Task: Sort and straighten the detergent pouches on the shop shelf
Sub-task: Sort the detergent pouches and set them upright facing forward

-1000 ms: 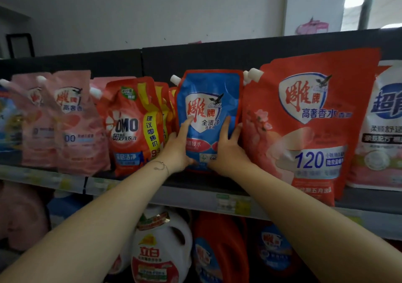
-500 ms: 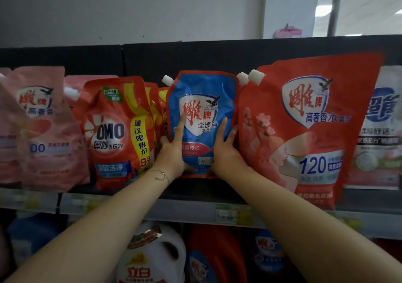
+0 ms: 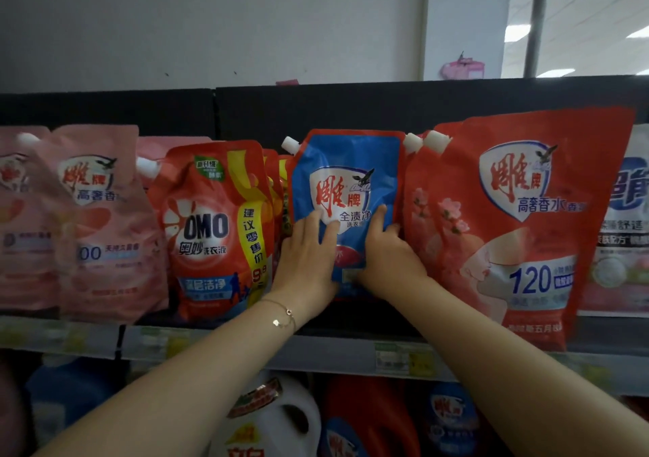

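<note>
A blue detergent pouch (image 3: 347, 161) with a white spout stands upright in the middle of the top shelf, between a red OMO pouch (image 3: 207, 228) and a large red pouch (image 3: 509, 210). My left hand (image 3: 305, 259) grips its lower left edge, thumb on the front. My right hand (image 3: 389, 256) grips its lower right edge, fingers tucked between it and the large red pouch. Both hands cover the pouch's lower half.
Pink pouches (image 3: 102, 228) lean at the left, and a white and blue pouch (image 3: 625, 238) stands at the far right. The shelf's front rail (image 3: 316, 351) carries price tags. Below it stand a white jug (image 3: 281, 418) and a red bottle (image 3: 368, 414).
Both hands have slid a little higher on the blue pouch and closed in on its sides. My view has shifted, so the shelf sits lower in frame.
</note>
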A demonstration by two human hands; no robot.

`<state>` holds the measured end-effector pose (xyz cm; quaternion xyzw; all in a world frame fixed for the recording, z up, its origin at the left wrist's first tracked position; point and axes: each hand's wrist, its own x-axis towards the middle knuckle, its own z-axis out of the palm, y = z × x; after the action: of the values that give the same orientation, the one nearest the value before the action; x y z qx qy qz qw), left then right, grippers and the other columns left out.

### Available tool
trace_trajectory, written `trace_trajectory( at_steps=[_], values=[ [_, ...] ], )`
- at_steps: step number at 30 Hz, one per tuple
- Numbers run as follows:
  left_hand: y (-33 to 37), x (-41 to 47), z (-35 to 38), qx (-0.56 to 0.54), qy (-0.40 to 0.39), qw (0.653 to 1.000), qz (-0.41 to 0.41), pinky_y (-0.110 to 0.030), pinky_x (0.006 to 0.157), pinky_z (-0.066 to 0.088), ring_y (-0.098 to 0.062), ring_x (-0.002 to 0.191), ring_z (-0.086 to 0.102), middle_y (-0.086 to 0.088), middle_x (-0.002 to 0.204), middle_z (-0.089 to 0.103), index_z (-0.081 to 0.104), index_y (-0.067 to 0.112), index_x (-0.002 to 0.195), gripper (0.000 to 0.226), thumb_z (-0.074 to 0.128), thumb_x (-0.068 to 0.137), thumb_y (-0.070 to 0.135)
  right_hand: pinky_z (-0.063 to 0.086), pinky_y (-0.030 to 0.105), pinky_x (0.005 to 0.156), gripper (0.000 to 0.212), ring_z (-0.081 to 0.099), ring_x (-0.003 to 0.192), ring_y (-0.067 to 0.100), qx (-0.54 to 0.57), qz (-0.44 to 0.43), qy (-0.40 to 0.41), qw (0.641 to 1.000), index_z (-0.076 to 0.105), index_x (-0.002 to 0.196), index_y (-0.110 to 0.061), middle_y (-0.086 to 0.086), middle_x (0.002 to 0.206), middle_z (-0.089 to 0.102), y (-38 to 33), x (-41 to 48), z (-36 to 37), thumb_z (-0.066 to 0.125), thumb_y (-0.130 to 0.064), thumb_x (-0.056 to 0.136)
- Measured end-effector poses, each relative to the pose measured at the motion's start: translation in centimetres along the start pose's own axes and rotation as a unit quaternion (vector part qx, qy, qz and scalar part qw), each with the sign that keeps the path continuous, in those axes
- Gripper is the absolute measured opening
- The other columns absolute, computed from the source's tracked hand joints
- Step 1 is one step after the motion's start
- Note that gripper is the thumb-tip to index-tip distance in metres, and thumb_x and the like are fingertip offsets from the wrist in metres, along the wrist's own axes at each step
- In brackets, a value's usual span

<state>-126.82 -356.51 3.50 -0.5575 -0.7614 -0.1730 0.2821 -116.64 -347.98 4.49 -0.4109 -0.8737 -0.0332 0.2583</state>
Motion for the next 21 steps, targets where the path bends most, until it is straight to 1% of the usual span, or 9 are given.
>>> trace_trajectory(
  at_steps=[3,5,7,12,15,16,17,19,21],
  values=[
    [-0.4,-1.4,-0.9,-0.03,0.018,0.998,0.05,-0.035,0.098,0.037,-0.023,0.131,0.028,-0.002,0.142,0.028,0.034,0.02,0.14,0.067,0.067,0.082,0.031,0.041,0.033,0.07,0.077,0.059,0.107,0.032,-0.036,-0.015,0.048,0.998,0.021,0.145,-0.004,0.015,0.135,0.044,-1.0,-0.8,-1.1,0.062,-0.036,0.089],
    [-1.2,-2.2,-1.5,-0.044,0.033,0.996,0.069,-0.034,0.092,0.041,-0.019,0.12,0.039,0.001,0.131,0.041,0.044,0.019,0.132,0.055,0.065,0.083,0.03,0.035,0.032,0.062,0.044,0.061,0.096,0.03,-0.038,-0.061,0.091,0.993,0.042,0.129,-0.011,0.008,0.123,0.051,-1.7,-1.5,-2.1,0.053,-0.035,0.093],
    [-2.4,-3.0,-2.1,-0.058,0.062,0.993,0.076,-0.035,0.088,0.045,-0.019,0.111,0.046,0.0,0.12,0.048,0.051,0.016,0.122,0.044,0.066,0.082,0.028,0.038,0.033,0.06,0.032,0.06,0.09,0.03,-0.002,-0.098,0.124,0.987,0.052,0.116,-0.014,0.005,0.117,0.055,-2.4,-2.0,-2.5,0.05,-0.035,0.092],
    [-6.3,-5.7,-3.3,-0.057,0.128,0.988,0.066,-0.035,0.067,0.047,-0.024,0.088,0.054,-0.004,0.097,0.054,0.059,0.012,0.104,0.03,0.069,0.077,0.021,0.047,0.037,0.068,0.034,0.059,0.09,0.033,0.079,-0.138,0.128,0.979,0.053,0.116,-0.014,0.005,0.115,0.054,-5.2,-4.0,-1.5,0.054,-0.036,0.09],
    [-9.0,-7.4,-3.8,-0.03,0.13,0.99,0.053,-0.041,0.07,0.049,-0.027,0.09,0.055,-0.005,0.098,0.054,0.058,0.013,0.105,0.033,0.069,0.076,0.023,0.04,0.034,0.058,0.027,0.057,0.087,0.031,0.086,-0.201,0.144,0.965,0.055,0.106,-0.01,0.008,0.105,0.053,-7.5,-5.2,-0.1,0.058,-0.03,0.088],
    [-9.9,-7.9,-4.0,-0.019,0.132,0.99,0.045,-0.041,0.071,0.049,-0.028,0.092,0.054,-0.005,0.099,0.054,0.058,0.013,0.107,0.037,0.071,0.075,0.026,0.043,0.035,0.059,0.027,0.057,0.088,0.031,0.085,-0.224,0.156,0.958,0.057,0.104,-0.008,0.009,0.103,0.054,-8.3,-5.7,0.5,0.061,-0.027,0.085],
    [-10.9,-8.3,-4.2,-0.007,0.137,0.99,0.034,-0.041,0.073,0.048,-0.028,0.093,0.053,-0.005,0.101,0.054,0.057,0.014,0.109,0.041,0.073,0.074,0.028,0.049,0.039,0.064,0.03,0.056,0.093,0.032,0.08,-0.24,0.175,0.951,0.058,0.106,-0.006,0.012,0.106,0.055,-9.1,-5.9,1.0,0.064,-0.025,0.083],
    [-12.8,-8.9,-4.4,0.035,0.153,0.988,0.014,-0.042,0.079,0.046,-0.029,0.101,0.048,-0.007,0.111,0.053,0.055,0.017,0.118,0.055,0.076,0.071,0.035,0.051,0.049,0.088,0.053,0.051,0.115,0.037,0.045,-0.253,0.199,0.946,0.052,0.123,-0.006,0.017,0.126,0.052,-10.8,-6.3,1.6,0.067,-0.033,0.081],
    [-14.1,-9.2,-4.7,0.065,0.143,0.988,-0.007,-0.046,0.094,0.042,-0.03,0.117,0.039,-0.009,0.133,0.046,0.047,0.021,0.132,0.072,0.075,0.071,0.046,0.036,0.048,0.106,0.078,0.029,0.139,0.035,0.014,-0.266,0.177,0.948,0.035,0.143,-0.009,0.017,0.151,0.031,-12.5,-6.3,1.7,0.066,-0.046,0.082]
  ],
)
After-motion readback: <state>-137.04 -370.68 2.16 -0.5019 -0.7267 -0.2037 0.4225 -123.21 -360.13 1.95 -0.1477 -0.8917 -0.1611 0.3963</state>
